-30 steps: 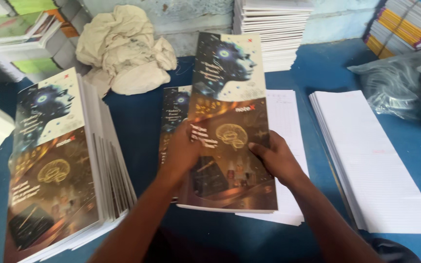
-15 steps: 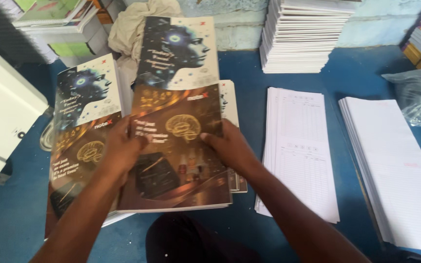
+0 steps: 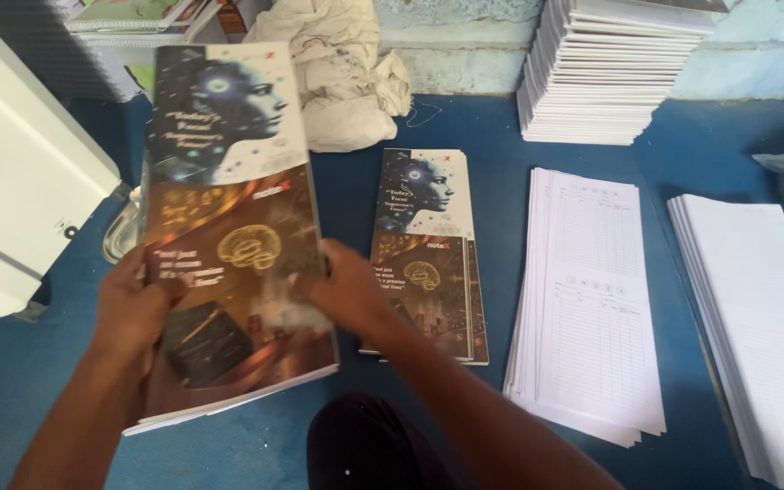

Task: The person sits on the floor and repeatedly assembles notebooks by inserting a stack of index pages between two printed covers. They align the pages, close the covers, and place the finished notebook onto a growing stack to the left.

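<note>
Head view: a tall glossy printed cover sheet, dark with a pale upper half (image 3: 229, 236), is lifted above the blue table (image 3: 501, 163), over a stack beneath it. The left hand (image 3: 133, 308) grips its left edge, fingers curled closed. The right hand (image 3: 347, 290) presses on its right edge, blurred, mostly open. A small pile of matching covers (image 3: 424, 254) lies just beside; stacks of white ruled sheets (image 3: 592, 299) wait untouched

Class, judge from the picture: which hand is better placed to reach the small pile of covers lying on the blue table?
Right hand: it lies beside the small cover pile; left hand grips the held stack.
</note>
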